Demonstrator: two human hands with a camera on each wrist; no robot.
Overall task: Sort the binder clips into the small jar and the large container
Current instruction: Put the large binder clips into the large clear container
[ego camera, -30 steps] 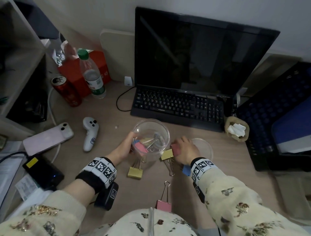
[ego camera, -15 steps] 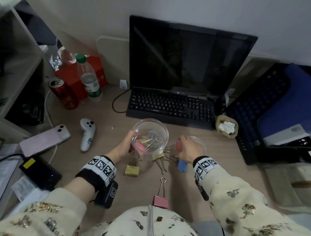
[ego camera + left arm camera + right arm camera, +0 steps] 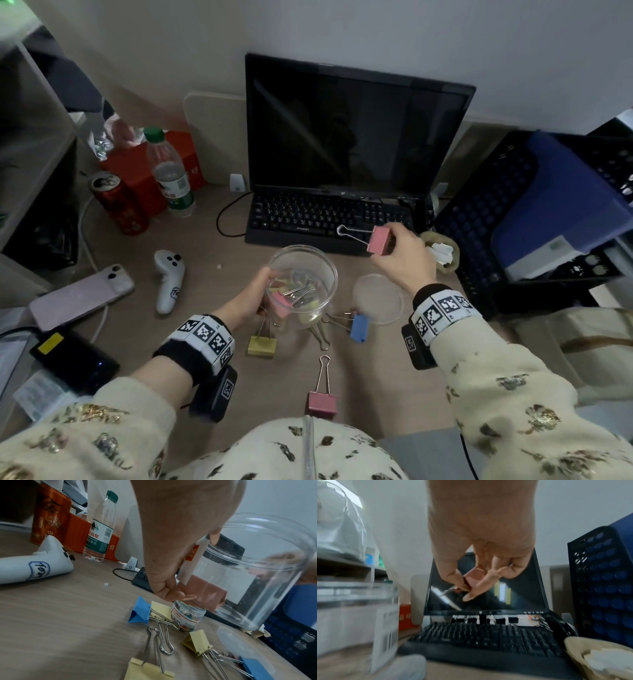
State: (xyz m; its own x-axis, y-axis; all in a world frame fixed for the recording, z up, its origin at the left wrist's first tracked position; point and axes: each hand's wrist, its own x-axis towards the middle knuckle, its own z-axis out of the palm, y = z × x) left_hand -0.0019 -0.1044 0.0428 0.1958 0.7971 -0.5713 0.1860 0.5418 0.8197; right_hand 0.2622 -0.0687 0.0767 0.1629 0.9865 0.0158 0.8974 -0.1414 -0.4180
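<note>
My left hand (image 3: pixel 253 294) grips the large clear container (image 3: pixel 301 274) by its wall and holds it tilted above the desk; several clips lie inside, one of them pink (image 3: pixel 202 591). Right of the container's rim and over the keyboard, my right hand (image 3: pixel 400 253) pinches a pink binder clip (image 3: pixel 379 240) by its body, wire handles pointing left. The small jar (image 3: pixel 187 616) with small clips stands under the container, hidden in the head view. On the desk lie a yellow clip (image 3: pixel 262 345), a blue clip (image 3: pixel 359 327) and a pink clip (image 3: pixel 322 401).
A clear lid (image 3: pixel 378 298) lies flat right of the container. Behind are the keyboard (image 3: pixel 325 219) and monitor (image 3: pixel 356 126). A white controller (image 3: pixel 169 281), phone (image 3: pixel 80 296), can (image 3: pixel 120 205) and bottle (image 3: pixel 171 174) sit left; a blue mesh organiser (image 3: pixel 534 212) stands right.
My right hand has risen from the desk beside the lid, up and back over the keyboard, carrying the pink clip. The left hand still holds the container.
</note>
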